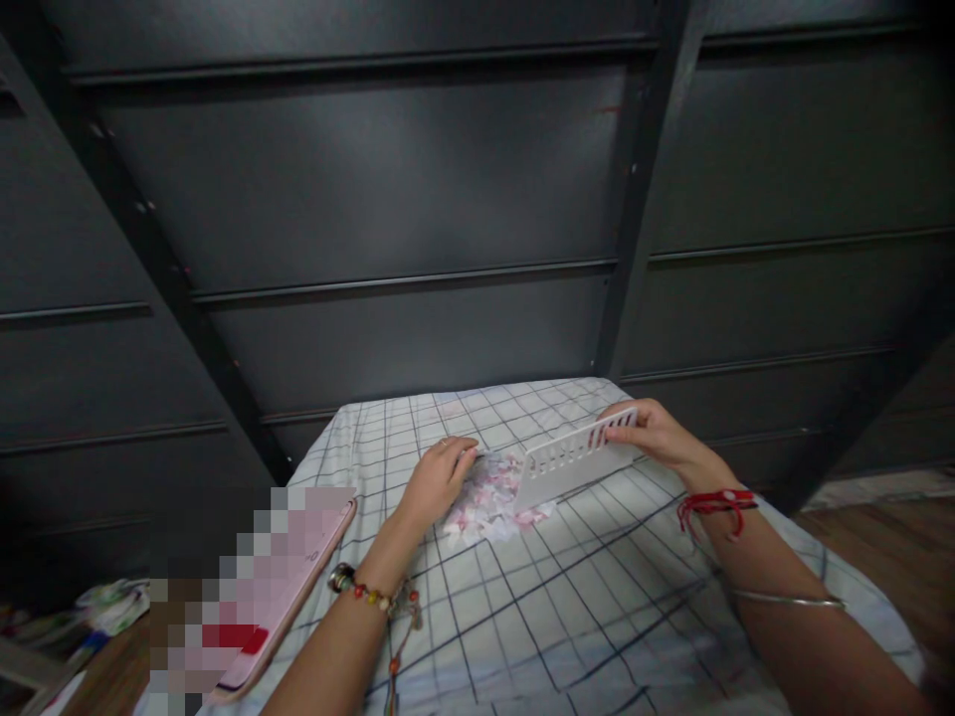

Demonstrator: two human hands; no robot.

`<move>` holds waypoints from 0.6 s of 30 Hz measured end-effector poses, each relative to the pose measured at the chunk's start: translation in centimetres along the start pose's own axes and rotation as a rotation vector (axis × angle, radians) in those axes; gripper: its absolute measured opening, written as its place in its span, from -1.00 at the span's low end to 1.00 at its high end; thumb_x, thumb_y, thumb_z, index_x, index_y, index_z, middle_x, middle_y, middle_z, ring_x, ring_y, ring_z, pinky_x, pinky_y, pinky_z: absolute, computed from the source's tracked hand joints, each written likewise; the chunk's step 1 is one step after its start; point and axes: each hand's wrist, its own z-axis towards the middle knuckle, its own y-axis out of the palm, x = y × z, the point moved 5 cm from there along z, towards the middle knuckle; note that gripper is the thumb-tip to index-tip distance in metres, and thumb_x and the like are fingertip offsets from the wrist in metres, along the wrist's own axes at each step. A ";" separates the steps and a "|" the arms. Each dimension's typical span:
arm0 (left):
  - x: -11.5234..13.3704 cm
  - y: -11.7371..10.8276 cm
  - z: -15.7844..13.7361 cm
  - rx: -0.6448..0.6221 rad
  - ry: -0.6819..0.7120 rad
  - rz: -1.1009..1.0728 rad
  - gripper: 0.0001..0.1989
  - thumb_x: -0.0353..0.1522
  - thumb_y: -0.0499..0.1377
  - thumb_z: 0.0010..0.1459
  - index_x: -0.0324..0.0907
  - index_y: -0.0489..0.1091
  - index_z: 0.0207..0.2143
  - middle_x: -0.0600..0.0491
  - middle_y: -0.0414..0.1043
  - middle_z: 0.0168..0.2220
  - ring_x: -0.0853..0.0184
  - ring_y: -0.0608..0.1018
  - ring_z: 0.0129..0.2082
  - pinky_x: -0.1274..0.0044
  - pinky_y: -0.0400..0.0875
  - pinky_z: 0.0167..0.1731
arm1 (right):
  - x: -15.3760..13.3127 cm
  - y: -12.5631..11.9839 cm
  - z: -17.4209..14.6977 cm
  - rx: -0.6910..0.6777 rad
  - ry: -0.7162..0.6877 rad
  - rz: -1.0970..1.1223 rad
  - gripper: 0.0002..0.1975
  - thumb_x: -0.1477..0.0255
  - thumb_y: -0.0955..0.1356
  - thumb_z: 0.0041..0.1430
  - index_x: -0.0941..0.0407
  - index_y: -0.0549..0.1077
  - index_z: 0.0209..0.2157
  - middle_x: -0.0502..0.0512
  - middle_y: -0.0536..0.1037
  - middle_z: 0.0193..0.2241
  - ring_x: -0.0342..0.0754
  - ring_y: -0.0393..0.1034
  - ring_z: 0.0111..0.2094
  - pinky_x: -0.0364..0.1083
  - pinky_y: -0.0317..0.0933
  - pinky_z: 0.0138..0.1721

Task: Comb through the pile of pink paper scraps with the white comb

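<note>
In the head view, my right hand (653,435) grips the far right end of a white plastic basket (574,467) with a row of slots along one edge. The basket is tilted on the cloth, its near left corner against a heap of small pink and white scraps (488,502); whether they are paper or wrappers I cannot tell. My left hand (440,482) lies along the left side of the heap, fingers stretched out and touching or just above the scraps. The basket's inside is hidden from me.
A white cloth with dark grid lines (463,607) covers the table. At the left edge stands a pink-cased phone (313,557), partly pixelated. Dark metal panels (403,189) rise behind the table. A crumpled bag (111,605) lies lower left, and wooden floor (887,547) shows at right.
</note>
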 end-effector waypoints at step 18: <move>1.0 0.3 0.1 -0.071 0.038 0.013 -0.69 -0.30 -0.12 0.24 -0.18 0.38 -0.22 0.00 0.47 -0.23 0.27 0.46 -0.20 0.43 0.30 -0.14 | -2.6 -0.6 -0.4 0.053 -0.204 -0.244 -0.78 0.25 0.40 -0.10 0.08 0.56 -0.42 0.09 0.53 -0.42 -0.05 0.38 -0.35 -0.06 0.25 -0.30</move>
